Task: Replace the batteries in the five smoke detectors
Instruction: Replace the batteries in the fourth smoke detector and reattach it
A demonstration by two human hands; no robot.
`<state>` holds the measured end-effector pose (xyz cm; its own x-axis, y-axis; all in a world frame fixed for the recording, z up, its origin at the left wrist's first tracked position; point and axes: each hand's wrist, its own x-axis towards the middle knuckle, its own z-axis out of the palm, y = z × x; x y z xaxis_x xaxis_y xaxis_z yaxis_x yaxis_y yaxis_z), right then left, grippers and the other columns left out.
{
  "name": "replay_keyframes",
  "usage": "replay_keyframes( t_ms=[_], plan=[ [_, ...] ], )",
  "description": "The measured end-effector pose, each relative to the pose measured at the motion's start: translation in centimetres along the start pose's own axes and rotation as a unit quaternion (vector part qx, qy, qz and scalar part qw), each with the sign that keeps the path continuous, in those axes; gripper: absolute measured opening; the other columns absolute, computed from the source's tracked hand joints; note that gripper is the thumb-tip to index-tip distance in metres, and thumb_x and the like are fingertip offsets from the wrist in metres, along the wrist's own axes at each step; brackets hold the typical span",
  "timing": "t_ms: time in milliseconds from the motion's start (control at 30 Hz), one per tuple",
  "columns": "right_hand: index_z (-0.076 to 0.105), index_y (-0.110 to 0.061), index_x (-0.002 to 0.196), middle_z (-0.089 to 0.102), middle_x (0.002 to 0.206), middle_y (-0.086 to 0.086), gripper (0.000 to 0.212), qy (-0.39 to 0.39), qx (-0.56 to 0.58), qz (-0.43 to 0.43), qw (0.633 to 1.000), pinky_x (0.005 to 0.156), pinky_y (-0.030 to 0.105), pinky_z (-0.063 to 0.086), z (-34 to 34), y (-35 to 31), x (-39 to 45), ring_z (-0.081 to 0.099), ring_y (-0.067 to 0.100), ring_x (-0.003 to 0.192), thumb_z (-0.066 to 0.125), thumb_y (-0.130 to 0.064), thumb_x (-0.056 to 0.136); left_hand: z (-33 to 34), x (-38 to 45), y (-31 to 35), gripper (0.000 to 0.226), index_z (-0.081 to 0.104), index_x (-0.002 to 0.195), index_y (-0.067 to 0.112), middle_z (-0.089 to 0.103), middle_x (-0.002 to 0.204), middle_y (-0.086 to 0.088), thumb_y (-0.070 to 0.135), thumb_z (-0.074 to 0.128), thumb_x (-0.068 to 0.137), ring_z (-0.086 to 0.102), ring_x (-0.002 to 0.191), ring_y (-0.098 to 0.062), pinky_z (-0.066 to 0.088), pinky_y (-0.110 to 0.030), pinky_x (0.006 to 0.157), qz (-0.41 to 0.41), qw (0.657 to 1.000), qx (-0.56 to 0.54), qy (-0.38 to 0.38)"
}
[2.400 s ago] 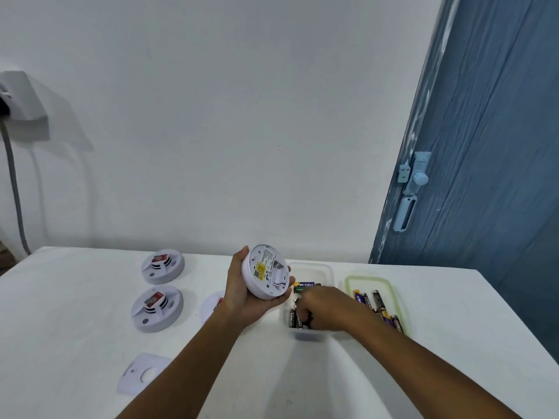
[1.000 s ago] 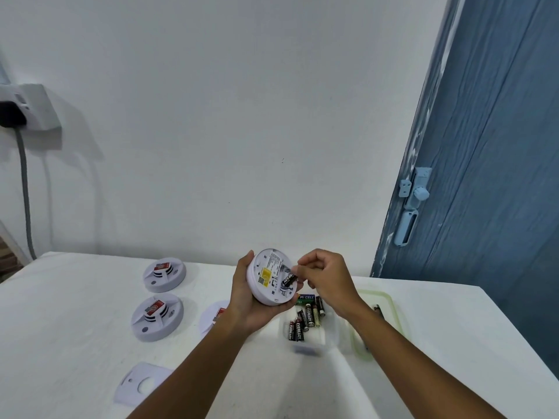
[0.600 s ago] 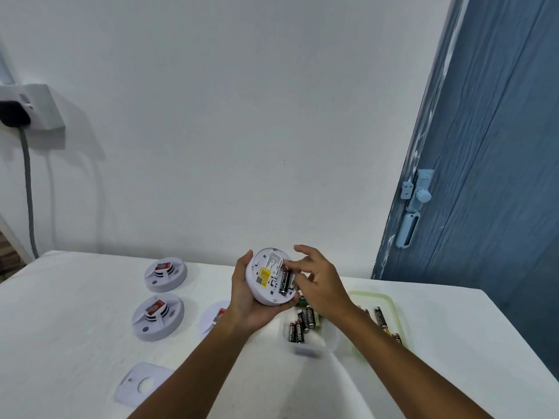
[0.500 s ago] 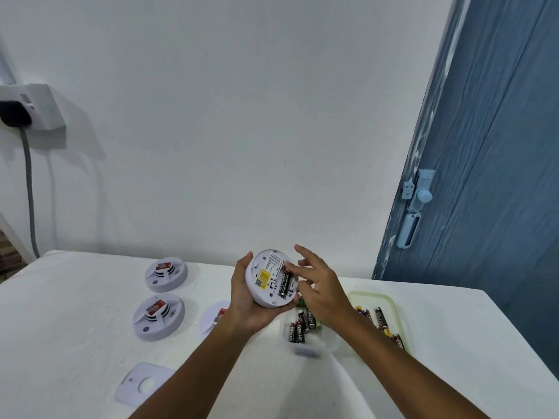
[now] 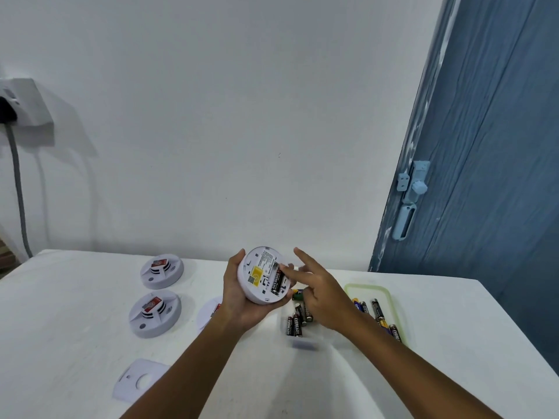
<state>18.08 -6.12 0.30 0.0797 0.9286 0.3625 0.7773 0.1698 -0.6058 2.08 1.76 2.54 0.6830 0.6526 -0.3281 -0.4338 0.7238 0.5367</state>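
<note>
My left hand (image 5: pixel 239 300) grips a round white smoke detector (image 5: pixel 262 275) above the table, its back turned toward me. A black battery (image 5: pixel 277 281) lies in its open compartment. My right hand (image 5: pixel 320 293) has its fingers spread, and one fingertip presses on the top end of that battery. Below the hands, a clear tub (image 5: pixel 314 337) holds several black batteries (image 5: pixel 294 325). To its right, a green-rimmed tray (image 5: pixel 393 300) holds several more batteries. Two grey detectors (image 5: pixel 161 271) (image 5: pixel 155 313) lie face up on the left, and a third (image 5: pixel 208 313) is partly hidden behind my left wrist.
A loose white mounting plate (image 5: pixel 137 379) lies near the table's front left. The white table (image 5: pixel 60 343) stands against a white wall, with a blue door (image 5: pixel 490 176) at the right. A wall socket with a grey cable (image 5: pixel 16 176) is at the far left.
My right hand took a battery from the clear tub, carried it up to the detector and set it into the compartment. Its fingers have since spread, with one fingertip left on the battery.
</note>
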Motion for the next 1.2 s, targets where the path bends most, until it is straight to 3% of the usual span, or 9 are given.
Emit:
replay_keyframes(
  t_ms=[100,200,333,467,667,800,933,1100,1200],
  plan=[
    [0.058,-0.023,0.128,0.063,0.113,0.003,0.056,0.032,0.124,0.105,0.986,0.077,0.019,0.050,0.2,0.8,-0.1,0.065,0.003,0.085,0.037,0.009,0.088,-0.4,0.0,0.3,0.063,0.074,0.094,0.003,0.068,0.104,-0.023,0.059,0.047,0.082,0.056,0.099,-0.039,0.040,-0.047,0.089,0.005,1.000,-0.004,0.008],
    [0.063,-0.006,0.120,0.064,0.091,0.006,0.042,0.021,0.083,0.193,0.977,0.066,0.024,0.053,0.4,1.9,-0.1,0.066,0.014,0.071,0.040,0.008,0.087,-0.5,-0.1,0.6,0.066,0.065,0.109,0.003,0.067,0.107,-0.023,0.060,0.046,0.082,0.056,0.102,-0.040,0.040,-0.047,0.089,-0.002,1.000,-0.001,0.011],
    [0.065,-0.010,0.118,0.064,0.101,0.011,0.040,-0.079,-0.057,0.191,0.977,0.069,0.019,0.040,0.8,2.0,0.1,0.057,0.018,0.083,0.048,0.002,0.085,-1.0,0.0,0.4,0.069,0.061,0.115,0.003,0.066,0.109,-0.023,0.059,0.051,0.075,0.056,0.101,-0.040,0.042,-0.046,0.088,-0.012,1.000,-0.001,0.021],
    [0.052,-0.018,0.134,0.048,0.126,0.009,0.048,-0.214,-0.172,0.158,0.948,0.084,0.031,0.045,1.6,0.9,0.0,0.055,0.029,0.111,0.056,-0.015,0.086,-1.4,0.3,0.0,0.069,0.062,0.112,0.002,0.066,0.106,-0.022,0.059,0.052,0.074,0.058,0.099,-0.040,0.042,-0.047,0.087,-0.022,1.000,0.003,0.022],
    [0.060,-0.001,0.096,0.041,0.111,0.012,0.016,-0.262,-0.239,0.155,0.922,0.063,0.033,0.041,2.6,0.6,0.3,0.052,0.029,0.076,0.058,-0.010,0.082,-1.3,0.5,-0.2,0.070,0.062,0.112,0.002,0.063,0.111,-0.023,0.059,0.054,0.072,0.056,0.100,-0.039,0.043,-0.047,0.087,-0.028,0.999,-0.009,0.027],
    [0.058,-0.018,0.080,0.049,0.091,0.000,0.016,-0.219,-0.111,0.186,0.951,0.059,0.022,0.042,1.7,0.8,1.0,0.054,0.016,0.076,0.061,-0.003,0.079,-1.4,0.7,0.0,0.070,0.063,0.112,0.003,0.062,0.114,-0.023,0.059,0.053,0.072,0.056,0.102,-0.040,0.042,-0.047,0.087,-0.024,0.999,-0.003,0.024],
    [0.053,-0.020,0.067,0.055,0.064,-0.008,0.031,-0.096,0.072,0.217,0.969,0.049,0.008,0.036,0.0,0.5,1.3,0.051,-0.007,0.048,0.068,0.006,0.072,-1.7,0.9,0.4,0.067,0.075,0.095,0.001,0.067,0.108,-0.021,0.059,0.053,0.071,0.056,0.103,-0.040,0.041,-0.048,0.090,-0.014,1.000,-0.003,0.011],
    [0.060,-0.012,0.072,0.063,0.069,0.002,0.023,0.024,0.235,0.239,0.942,0.061,0.023,0.046,-1.2,1.1,0.9,0.057,0.010,0.058,0.079,0.002,0.070,-1.7,1.1,0.6,0.069,0.064,0.111,0.003,0.064,0.113,-0.021,0.059,0.053,0.072,0.057,0.103,-0.040,0.042,-0.047,0.090,-0.015,1.000,-0.021,0.000],
    [0.060,-0.007,0.077,0.064,0.071,0.009,0.019,0.059,0.310,0.254,0.914,0.053,0.020,0.045,-1.5,0.8,0.8,0.059,0.015,0.059,0.076,0.003,0.073,-1.6,1.3,0.6,0.070,0.062,0.115,0.004,0.063,0.114,-0.021,0.059,0.054,0.071,0.057,0.103,-0.039,0.042,-0.048,0.089,-0.018,0.999,-0.030,0.002]
  ],
)
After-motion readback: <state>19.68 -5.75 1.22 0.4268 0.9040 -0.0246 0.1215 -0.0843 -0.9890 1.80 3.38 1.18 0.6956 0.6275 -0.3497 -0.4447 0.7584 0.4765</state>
